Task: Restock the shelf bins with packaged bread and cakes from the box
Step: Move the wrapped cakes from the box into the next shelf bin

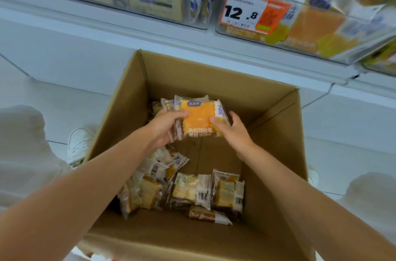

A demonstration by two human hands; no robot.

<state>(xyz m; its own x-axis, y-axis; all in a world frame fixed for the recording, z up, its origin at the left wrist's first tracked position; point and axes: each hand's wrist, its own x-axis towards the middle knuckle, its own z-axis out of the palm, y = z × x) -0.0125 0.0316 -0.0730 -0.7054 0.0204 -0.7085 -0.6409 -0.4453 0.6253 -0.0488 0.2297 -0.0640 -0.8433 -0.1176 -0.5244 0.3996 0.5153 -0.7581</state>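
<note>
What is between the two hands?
A small stack of bread packets, orange one on top. The left hand and right hand grip it from each side, in the head view.

An open brown cardboard box [128,100] stands below clear shelf bins [304,46] that hold packaged bread. A small stack of packets [199,119], the top one orange and yellow, is gripped above the box between the left hand [165,130] and the right hand [233,130]. More wrapped cake slices [190,190] lie loose on the box floor.
</note>
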